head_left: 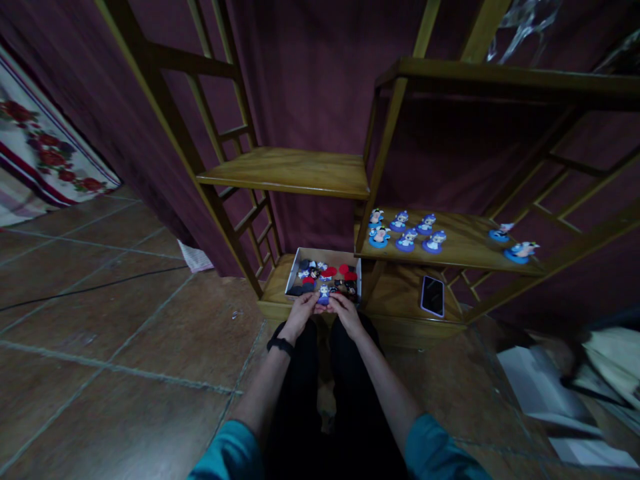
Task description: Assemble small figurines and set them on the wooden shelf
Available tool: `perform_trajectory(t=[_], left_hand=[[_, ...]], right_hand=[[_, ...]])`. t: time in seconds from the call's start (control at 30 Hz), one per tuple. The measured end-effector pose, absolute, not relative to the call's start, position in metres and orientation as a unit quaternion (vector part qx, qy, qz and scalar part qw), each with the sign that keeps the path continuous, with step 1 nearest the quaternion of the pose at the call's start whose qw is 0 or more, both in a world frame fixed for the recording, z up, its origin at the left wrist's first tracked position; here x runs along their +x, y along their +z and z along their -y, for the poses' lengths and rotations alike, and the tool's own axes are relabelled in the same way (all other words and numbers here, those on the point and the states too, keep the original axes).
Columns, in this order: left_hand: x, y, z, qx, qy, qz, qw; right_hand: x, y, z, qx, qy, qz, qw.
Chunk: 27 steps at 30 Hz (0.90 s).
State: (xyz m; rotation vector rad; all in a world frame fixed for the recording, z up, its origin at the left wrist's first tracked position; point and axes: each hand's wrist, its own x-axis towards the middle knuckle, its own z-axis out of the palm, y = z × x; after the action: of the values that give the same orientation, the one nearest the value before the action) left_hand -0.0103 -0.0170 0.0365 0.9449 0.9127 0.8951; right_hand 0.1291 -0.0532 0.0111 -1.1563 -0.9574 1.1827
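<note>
Between my two hands is a small figurine (324, 293), white and purple on a purple base, held upright over the near edge of an open box. My left hand (302, 313), with a black band on the wrist, pinches it from the left. From the right, the fingers of my right hand (347, 312) close on its base. The cardboard box (291, 281) sits on the lowest shelf and holds several red, black and white small pieces, some hidden behind the figurine and my fingers.
On the shelf (465, 243) to the right stand several purple-based figurines (406, 239) and blue-based figurines (379, 236). A phone (433, 296) lies on the bottom shelf. A bare-topped shelf board (290, 170) juts out above the box. A black cable (100, 288) crosses the tiled floor.
</note>
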Motion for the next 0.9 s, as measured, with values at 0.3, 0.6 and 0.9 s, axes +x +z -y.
perform_trajectory(t=[0.3, 0.6, 0.9], left_hand=[[-0.0096, 0.0358, 0.0168, 0.436, 0.396, -0.413, 0.695], [-0.0098, 0.0397, 0.0180, 0.448, 0.380, -0.427, 0.688], [-0.0107, 0.0376, 0.0164, 0.446, 0.377, -0.425, 0.692]], right_hand=[[0.1291, 0.0138, 0.0532, -0.499, 0.512, 0.403, 0.571], [0.1288, 0.0134, 0.0520, -0.499, 0.516, 0.395, 0.573], [0.1294, 0.0096, 0.0512, -0.488, 0.513, 0.396, 0.585]])
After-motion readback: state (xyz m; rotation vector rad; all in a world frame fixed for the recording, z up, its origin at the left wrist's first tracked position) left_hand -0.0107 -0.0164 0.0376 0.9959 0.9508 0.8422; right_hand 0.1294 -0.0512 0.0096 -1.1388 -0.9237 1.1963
